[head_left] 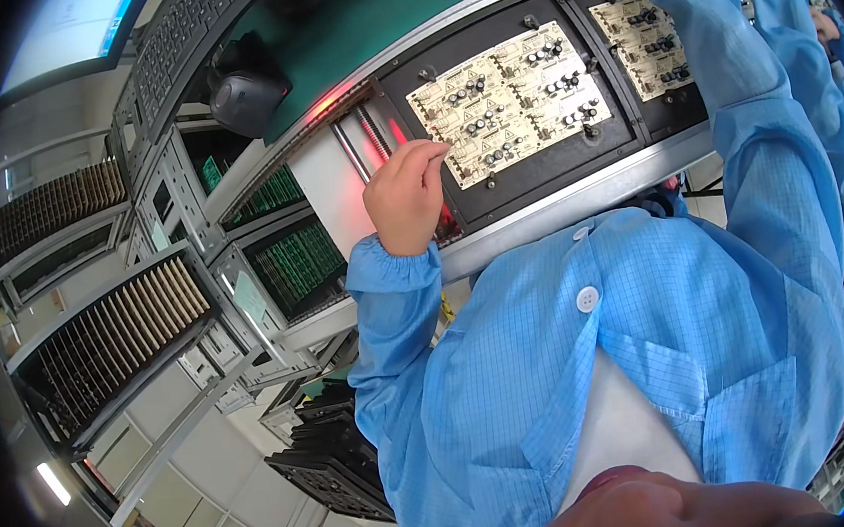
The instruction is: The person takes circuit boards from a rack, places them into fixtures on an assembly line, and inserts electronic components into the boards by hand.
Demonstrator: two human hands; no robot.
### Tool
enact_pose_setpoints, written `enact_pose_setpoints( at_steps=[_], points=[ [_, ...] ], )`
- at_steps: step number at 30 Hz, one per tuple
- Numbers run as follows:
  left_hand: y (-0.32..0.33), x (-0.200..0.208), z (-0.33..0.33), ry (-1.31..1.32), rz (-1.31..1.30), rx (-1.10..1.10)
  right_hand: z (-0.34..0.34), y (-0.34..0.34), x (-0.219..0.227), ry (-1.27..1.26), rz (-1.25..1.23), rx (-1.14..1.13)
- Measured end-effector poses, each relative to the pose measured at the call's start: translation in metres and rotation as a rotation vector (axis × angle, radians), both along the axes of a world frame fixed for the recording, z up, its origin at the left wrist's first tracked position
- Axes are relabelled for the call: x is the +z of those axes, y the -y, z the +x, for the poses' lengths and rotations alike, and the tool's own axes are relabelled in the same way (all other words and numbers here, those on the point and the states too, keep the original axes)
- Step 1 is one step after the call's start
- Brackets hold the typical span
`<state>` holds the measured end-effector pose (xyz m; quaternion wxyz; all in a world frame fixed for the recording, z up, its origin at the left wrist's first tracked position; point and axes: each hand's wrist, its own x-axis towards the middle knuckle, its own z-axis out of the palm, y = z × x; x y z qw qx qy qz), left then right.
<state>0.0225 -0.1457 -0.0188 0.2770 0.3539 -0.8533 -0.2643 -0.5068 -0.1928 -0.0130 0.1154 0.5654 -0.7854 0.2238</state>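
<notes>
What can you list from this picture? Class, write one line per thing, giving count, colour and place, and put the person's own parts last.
Circuit board panels: two, cream with dark parts; one under the left hand, one further right.
Carrier trays: two, black, on the conveyor.
Conveyor rail: one, silver, along the near edge.
Green mat: one, behind the trays.
Scanner: one, dark grey, left on the mat.
Keyboard: one, dark, top left.
Screen: one, lit, top left corner.
Board racks: several, grey, on the left.
Coat: one, light blue, centre.
Left hand: fingers curled, at the panel's left edge.
Right hand: out of view, arm reaching to the top edge.
</notes>
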Motion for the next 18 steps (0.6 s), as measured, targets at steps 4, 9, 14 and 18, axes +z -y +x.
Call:
enact_pose_setpoints(
  at_steps=[4,9,14,18],
  points=[
    [0.000,-0.002,-0.001,-0.007,-0.062,-0.019,-0.004,-0.002,-0.006,0.243,-0.145,0.031],
    [0.003,-0.001,-0.003,-0.004,-0.027,-0.019,0.008,-0.007,0.013,0.925,-0.214,0.172],
    [0.006,0.002,-0.006,0.055,-0.146,-0.079,0.046,-0.028,0.059,1.665,-0.298,0.238],
    [0.022,0.018,-0.013,0.143,-0.101,-0.231,0.071,-0.052,0.059,2.331,-0.154,0.741]
  ],
)
